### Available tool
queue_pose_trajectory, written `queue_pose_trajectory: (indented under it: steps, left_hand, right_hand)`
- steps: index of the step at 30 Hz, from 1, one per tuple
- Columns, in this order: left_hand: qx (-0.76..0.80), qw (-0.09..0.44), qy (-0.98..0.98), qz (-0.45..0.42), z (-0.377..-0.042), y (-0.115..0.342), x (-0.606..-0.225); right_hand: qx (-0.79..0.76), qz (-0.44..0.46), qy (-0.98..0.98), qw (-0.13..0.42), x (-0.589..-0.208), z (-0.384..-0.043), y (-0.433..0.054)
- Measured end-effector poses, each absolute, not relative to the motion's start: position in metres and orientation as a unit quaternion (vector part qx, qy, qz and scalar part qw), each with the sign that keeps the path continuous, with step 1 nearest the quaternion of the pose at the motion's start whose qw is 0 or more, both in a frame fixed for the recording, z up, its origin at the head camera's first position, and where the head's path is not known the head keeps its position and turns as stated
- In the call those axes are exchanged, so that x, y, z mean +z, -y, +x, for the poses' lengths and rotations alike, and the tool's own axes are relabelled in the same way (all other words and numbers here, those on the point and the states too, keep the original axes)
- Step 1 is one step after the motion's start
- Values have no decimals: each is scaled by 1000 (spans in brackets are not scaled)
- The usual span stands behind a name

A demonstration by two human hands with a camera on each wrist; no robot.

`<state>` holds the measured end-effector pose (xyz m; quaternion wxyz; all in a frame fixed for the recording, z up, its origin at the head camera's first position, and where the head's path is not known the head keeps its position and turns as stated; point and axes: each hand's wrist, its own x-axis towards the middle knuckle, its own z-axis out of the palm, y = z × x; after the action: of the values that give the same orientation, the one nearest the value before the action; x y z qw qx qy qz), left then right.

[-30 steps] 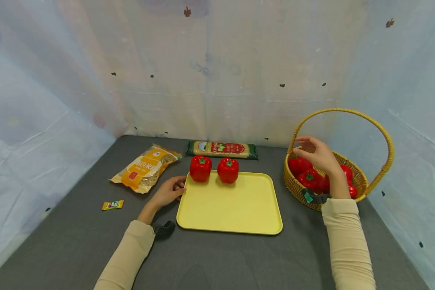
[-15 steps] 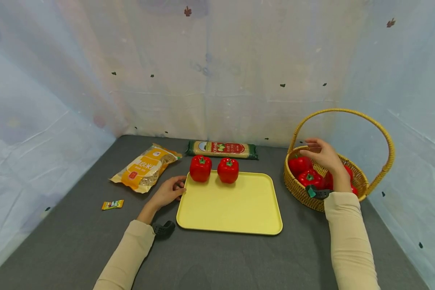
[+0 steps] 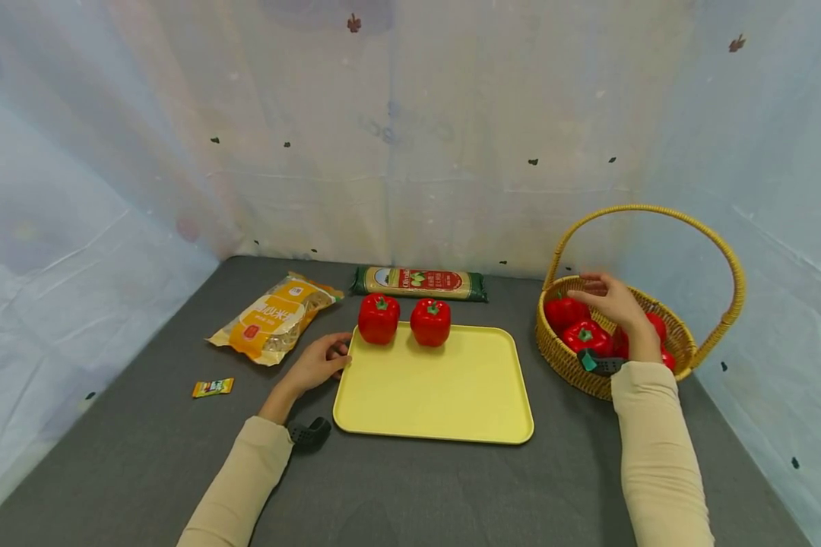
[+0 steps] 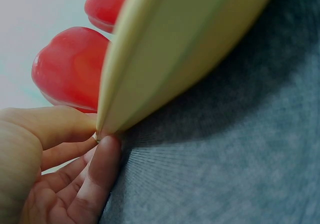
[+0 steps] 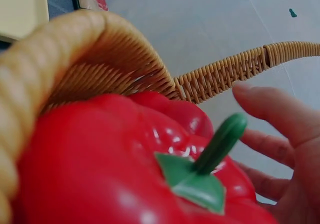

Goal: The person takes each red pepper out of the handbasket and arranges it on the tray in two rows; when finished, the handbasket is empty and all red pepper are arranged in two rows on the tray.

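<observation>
My left hand (image 3: 315,363) pinches the left rim of a yellow tray (image 3: 438,391); in the left wrist view, thumb and finger meet at the rim of the tray (image 4: 165,49). Two red bell peppers, a left one (image 3: 378,319) and a right one (image 3: 430,322), stand along the tray's far edge. Over a wicker basket (image 3: 562,366) at the right is my right hand (image 3: 612,302), fingers loosely bent and holding nothing. Several red bell peppers lie in the basket, partly hidden by the hand and wrist. One green-stemmed pepper (image 5: 115,164) fills the right wrist view, beside the fingers.
The basket's tall arched handle (image 3: 657,208) rises around the right hand. A green noodle packet (image 3: 420,282) lies behind the tray. At the left are an orange-and-clear food bag (image 3: 274,319) and a small yellow-green sachet (image 3: 213,387). A cloth backdrop stands behind the table.
My right hand has shifted slightly right over the basket, then a little lower, and more of the front peppers shows. The left hand and tray have not moved.
</observation>
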<state>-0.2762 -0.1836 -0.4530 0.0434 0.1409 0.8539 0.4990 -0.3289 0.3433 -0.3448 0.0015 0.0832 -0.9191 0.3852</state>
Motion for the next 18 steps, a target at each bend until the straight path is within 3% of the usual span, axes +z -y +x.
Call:
queue_pose_trajectory:
  steps: [18]
  left_hand:
    - [497, 33, -855, 143, -269, 177, -445]
  right_hand:
    - [373, 62, 922, -83, -361, -330, -347]
